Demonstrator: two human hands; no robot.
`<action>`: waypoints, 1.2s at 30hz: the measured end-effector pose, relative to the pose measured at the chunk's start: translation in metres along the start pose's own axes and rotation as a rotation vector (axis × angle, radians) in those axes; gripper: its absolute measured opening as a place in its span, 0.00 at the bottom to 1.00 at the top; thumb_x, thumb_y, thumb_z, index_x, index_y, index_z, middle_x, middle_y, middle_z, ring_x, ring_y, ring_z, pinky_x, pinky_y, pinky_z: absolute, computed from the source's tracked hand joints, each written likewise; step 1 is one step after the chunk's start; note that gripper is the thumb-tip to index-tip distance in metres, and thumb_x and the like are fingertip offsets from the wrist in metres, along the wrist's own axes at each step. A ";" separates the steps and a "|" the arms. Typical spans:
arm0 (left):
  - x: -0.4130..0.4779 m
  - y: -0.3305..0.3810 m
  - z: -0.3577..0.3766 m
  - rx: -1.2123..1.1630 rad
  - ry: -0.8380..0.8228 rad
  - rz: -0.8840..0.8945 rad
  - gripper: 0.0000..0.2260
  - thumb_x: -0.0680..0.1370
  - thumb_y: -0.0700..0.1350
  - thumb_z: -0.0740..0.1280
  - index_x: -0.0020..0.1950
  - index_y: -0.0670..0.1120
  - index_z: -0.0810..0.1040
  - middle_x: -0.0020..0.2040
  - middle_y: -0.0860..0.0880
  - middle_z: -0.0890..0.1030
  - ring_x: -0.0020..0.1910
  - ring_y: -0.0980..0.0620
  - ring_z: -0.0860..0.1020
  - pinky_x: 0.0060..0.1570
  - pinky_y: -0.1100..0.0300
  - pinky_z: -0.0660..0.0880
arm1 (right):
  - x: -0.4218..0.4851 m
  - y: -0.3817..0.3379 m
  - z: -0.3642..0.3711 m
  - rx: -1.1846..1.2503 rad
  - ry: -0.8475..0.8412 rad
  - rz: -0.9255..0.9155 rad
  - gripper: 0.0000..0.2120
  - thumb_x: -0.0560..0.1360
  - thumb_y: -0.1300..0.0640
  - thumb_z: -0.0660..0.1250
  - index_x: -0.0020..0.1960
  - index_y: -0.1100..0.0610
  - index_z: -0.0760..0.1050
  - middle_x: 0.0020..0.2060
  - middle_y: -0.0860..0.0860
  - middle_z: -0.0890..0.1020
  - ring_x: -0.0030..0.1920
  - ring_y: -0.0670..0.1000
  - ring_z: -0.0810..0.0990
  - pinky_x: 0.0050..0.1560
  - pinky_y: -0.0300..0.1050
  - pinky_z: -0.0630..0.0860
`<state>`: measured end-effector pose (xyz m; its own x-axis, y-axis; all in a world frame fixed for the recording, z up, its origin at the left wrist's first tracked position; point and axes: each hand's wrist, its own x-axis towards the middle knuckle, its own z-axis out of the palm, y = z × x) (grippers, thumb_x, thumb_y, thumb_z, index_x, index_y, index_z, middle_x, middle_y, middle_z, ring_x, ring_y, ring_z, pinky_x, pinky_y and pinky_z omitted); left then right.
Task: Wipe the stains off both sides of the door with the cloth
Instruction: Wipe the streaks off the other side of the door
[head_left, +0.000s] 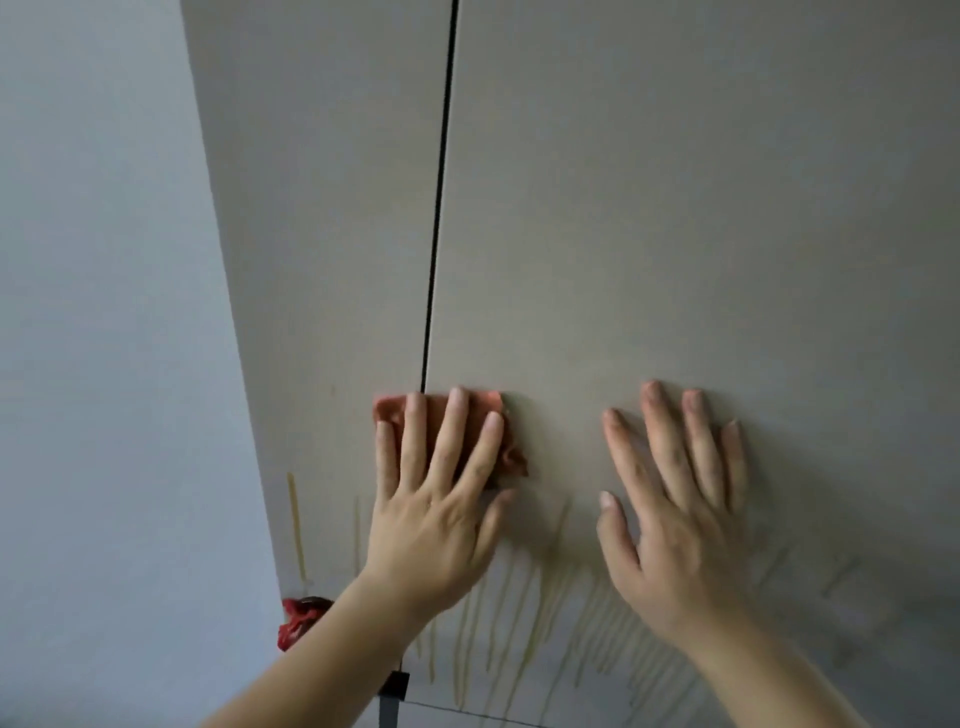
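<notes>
Pressing cloth (388, 411) on door (675, 208) with left grip (436, 499), fingers spread; right grip (675, 519) spread flat alongside, stains (519, 613) below both.

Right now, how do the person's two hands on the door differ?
The left hand presses a reddish cloth against the door; the right hand lies bare on it. The left hand sits over the dark gap between the two panels; the right hand rests wholly to the right of that gap. Both are flat with straight, spread fingers, just above the yellowish streaks.
</notes>
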<state>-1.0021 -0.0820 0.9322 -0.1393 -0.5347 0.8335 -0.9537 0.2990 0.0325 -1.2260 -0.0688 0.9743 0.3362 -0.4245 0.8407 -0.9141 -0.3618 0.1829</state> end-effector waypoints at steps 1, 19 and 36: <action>0.010 0.001 -0.003 0.013 0.019 0.010 0.30 0.85 0.61 0.47 0.84 0.54 0.41 0.84 0.49 0.37 0.82 0.41 0.36 0.80 0.40 0.36 | -0.004 0.006 -0.001 -0.014 0.002 0.008 0.31 0.76 0.52 0.62 0.79 0.54 0.64 0.83 0.52 0.55 0.82 0.62 0.55 0.79 0.67 0.52; 0.107 0.095 -0.016 -0.032 0.163 0.082 0.30 0.84 0.59 0.56 0.83 0.52 0.50 0.83 0.45 0.45 0.82 0.39 0.40 0.79 0.38 0.39 | -0.044 0.074 -0.022 0.051 -0.020 0.066 0.28 0.79 0.54 0.59 0.78 0.58 0.66 0.83 0.56 0.56 0.82 0.62 0.55 0.80 0.63 0.51; -0.025 0.013 0.024 -0.281 0.093 -0.654 0.32 0.85 0.60 0.46 0.82 0.52 0.31 0.82 0.48 0.30 0.81 0.43 0.30 0.78 0.41 0.31 | -0.028 0.030 0.003 0.090 -0.041 -0.048 0.31 0.76 0.49 0.60 0.78 0.55 0.66 0.82 0.60 0.57 0.82 0.65 0.50 0.80 0.66 0.45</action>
<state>-1.0170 -0.0836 0.8985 0.4727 -0.6078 0.6381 -0.7275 0.1394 0.6718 -1.2623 -0.0701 0.9544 0.3899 -0.4376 0.8102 -0.8732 -0.4550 0.1745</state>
